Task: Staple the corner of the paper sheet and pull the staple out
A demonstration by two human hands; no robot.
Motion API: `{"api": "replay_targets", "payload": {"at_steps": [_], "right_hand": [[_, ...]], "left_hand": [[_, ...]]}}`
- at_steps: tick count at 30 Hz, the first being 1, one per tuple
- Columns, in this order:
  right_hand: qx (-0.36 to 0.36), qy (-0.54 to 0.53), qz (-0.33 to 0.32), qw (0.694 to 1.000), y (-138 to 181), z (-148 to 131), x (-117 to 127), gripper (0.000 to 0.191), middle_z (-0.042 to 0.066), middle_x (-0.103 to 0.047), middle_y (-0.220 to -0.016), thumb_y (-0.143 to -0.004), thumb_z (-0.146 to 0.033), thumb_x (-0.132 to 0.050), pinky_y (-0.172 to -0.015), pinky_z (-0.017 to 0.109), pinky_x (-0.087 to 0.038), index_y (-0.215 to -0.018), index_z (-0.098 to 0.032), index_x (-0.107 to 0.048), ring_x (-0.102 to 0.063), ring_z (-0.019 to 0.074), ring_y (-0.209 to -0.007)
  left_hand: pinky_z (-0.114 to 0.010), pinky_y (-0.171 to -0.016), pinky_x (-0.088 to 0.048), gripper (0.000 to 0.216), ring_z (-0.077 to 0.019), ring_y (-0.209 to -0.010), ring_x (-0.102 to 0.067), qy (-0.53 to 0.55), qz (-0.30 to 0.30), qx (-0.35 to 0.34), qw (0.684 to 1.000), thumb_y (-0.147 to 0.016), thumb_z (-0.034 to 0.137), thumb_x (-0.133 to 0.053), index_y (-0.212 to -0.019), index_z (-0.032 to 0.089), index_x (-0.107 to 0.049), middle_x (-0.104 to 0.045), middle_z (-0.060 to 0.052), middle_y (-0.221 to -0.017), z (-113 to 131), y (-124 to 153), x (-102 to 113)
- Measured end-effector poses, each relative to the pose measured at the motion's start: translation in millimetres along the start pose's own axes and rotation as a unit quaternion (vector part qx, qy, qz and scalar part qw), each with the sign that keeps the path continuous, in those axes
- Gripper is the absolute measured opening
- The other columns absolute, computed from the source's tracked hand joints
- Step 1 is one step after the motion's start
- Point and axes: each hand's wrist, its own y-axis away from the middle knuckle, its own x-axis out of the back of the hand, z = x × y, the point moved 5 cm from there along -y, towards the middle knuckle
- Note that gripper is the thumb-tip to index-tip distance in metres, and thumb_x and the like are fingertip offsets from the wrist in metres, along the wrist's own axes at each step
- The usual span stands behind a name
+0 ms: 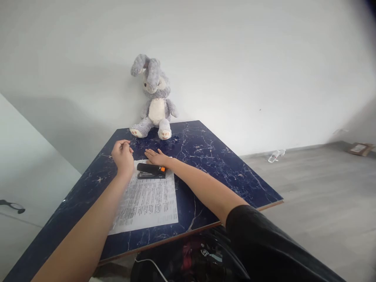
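A printed sheet of paper [152, 203] lies on the dark blue marbled table [223, 172]. On its upper part rests a black stapler [148, 169] with an orange piece at its right end. My right hand [158, 158] is open, its fingers stretched out flat over the sheet's top edge, just beyond the stapler. To the left of the sheet's top corner, my left hand [122, 155] is raised with its fingers curled together. Whatever those fingers hold, if anything, is too small to make out. My left forearm covers part of the sheet's left edge.
A grey plush rabbit [157, 98] sits at the table's far edge against the white wall. A white item [276, 156] and a brown box [360, 149] are on the grey floor to the right. On the left is a pale surface with a black handle [12, 205].
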Motion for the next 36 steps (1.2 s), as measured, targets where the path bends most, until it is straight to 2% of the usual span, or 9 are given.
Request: {"api": "replay_targets", "payload": {"at_steps": [6,10,14,19,23,25,30,33,36], "right_hand": [[-0.016,0.036,0.004,0.999,72.8,66.2,15.6,0.058,0.02,-0.019,-0.171,-0.11,-0.034,-0.04,-0.125,0.065,-0.018,-0.163,-0.011,-0.031,-0.017,0.0337,-0.16],[-0.037,0.011,0.001,0.999,121.7,112.1,32.4,0.06,0.019,-0.02,-0.171,-0.11,-0.036,-0.038,-0.128,0.059,-0.015,-0.164,-0.012,-0.03,-0.016,0.032,-0.16],[-0.05,-0.032,0.007,0.998,138.6,128.6,37.0,0.061,0.017,-0.021,-0.171,-0.11,-0.042,-0.038,-0.131,0.053,-0.015,-0.164,-0.013,-0.033,-0.014,0.0295,-0.16],[-0.004,-0.119,0.069,0.99,127.4,103.2,43.4,0.059,0.018,-0.038,-0.165,-0.107,-0.048,-0.047,-0.128,0.049,-0.028,-0.154,-0.013,-0.049,-0.032,0.0299,-0.155],[-0.036,-0.235,0.149,0.96,147.6,89.1,81.1,0.056,0.015,-0.07,-0.128,-0.11,-0.055,-0.033,-0.107,0.044,-0.05,-0.123,-0.015,-0.07,-0.064,0.0276,-0.123],[-0.016,-0.28,0.102,0.954,164.6,76.7,97.9,0.063,0.013,-0.071,-0.116,-0.109,-0.062,-0.029,-0.089,0.038,-0.056,-0.112,-0.015,-0.072,-0.067,0.0257,-0.107],[0.105,-0.139,-0.051,0.983,186.0,30.9,103.3,0.049,0.008,-0.066,-0.105,-0.084,-0.059,-0.08,-0.074,0.032,-0.05,-0.105,-0.016,-0.067,-0.062,0.0212,-0.085],[0.119,-0.132,-0.035,0.983,180.6,24.4,96.1,0.034,0.005,-0.064,-0.09,-0.087,-0.047,-0.078,-0.07,0.032,-0.047,-0.09,-0.016,-0.064,-0.058,0.018,-0.074],[0.038,-0.297,0.031,0.954,179.8,49.8,98.9,0.032,0.005,-0.068,-0.088,-0.088,-0.044,-0.078,-0.069,0.034,-0.053,-0.094,-0.017,-0.061,-0.064,0.0201,-0.076]], "left_hand": [[-0.028,-0.068,-0.049,0.016,-0.0168,-0.069,-0.064,-0.08,-0.183,-0.014,0.98,-0.089,0.023,-0.053,-0.088,0.02,-0.068,-0.067,-0.002,-0.078,1.8,25.8,-31.5],[-0.04,-0.095,-0.051,0.024,-0.0254,-0.098,-0.069,-0.195,-0.381,-0.128,0.894,-0.095,0.028,-0.051,-0.101,0.02,-0.073,-0.074,-0.01,-0.103,5.8,66.3,-64.0],[-0.05,-0.117,-0.039,0.044,-0.0321,-0.138,-0.054,-0.248,-0.471,-0.163,0.831,-0.102,0.039,-0.046,-0.135,0.017,-0.065,-0.061,-0.016,-0.146,-9.6,98.0,-84.1],[-0.053,-0.123,-0.03,0.058,-0.0329,-0.154,-0.037,-0.28,-0.485,-0.139,0.817,-0.105,0.048,-0.039,-0.152,0.015,-0.05,-0.046,-0.02,-0.161,-31.7,103.1,-86.2],[-0.054,-0.121,-0.03,0.055,-0.0339,-0.151,-0.04,-0.298,-0.504,-0.144,0.798,-0.104,0.042,-0.042,-0.154,0.018,-0.048,-0.048,-0.018,-0.159,-29.7,100.9,-82.5],[-0.054,-0.116,-0.037,0.055,-0.0359,-0.142,-0.048,-0.308,-0.504,-0.158,0.792,-0.1,0.035,-0.048,-0.152,0.016,-0.05,-0.054,-0.02,-0.152,-22.3,100.9,-82.3],[-0.045,-0.098,-0.049,0.044,-0.0315,-0.113,-0.06,-0.311,-0.492,-0.173,0.795,-0.089,0.023,-0.057,-0.132,0.018,-0.065,-0.062,-0.014,-0.119,-7.8,101.5,-83.5],[-0.041,-0.095,-0.05,0.028,-0.0275,-0.107,-0.061,-0.271,-0.484,-0.155,0.817,-0.084,0.017,-0.059,-0.11,0.02,-0.068,-0.06,-0.01,-0.111,-5.4,97.7,-81.4],[-0.041,-0.099,-0.049,0.025,-0.026,-0.107,-0.061,-0.207,-0.462,-0.135,0.852,-0.084,0.013,-0.057,-0.105,0.019,-0.067,-0.059,-0.009,-0.11,-2.2,89.3,-77.1]]}}
